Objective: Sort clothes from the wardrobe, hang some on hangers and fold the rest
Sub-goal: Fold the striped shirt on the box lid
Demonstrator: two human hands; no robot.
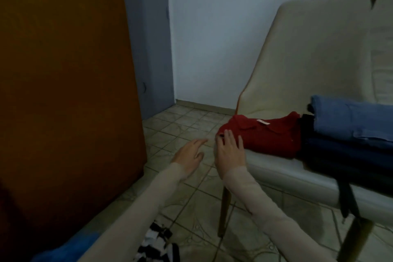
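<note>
Left hand (pixel 189 154) loose, fingers straight, holding nothing above floor. Right hand (pixel 230 151) flat on near edge of folded red top (pixel 270 134), pressing — not gripping. Lying on cream chair (pixel 276 168) seat beside stacked jeans (pixel 350 125). Probably soft, light, floppy — best lifted under fold with both palms.

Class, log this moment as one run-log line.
right hand: resting on folded red garment | left hand: open, free | chair: red garment beside stacked blue clothes
</note>
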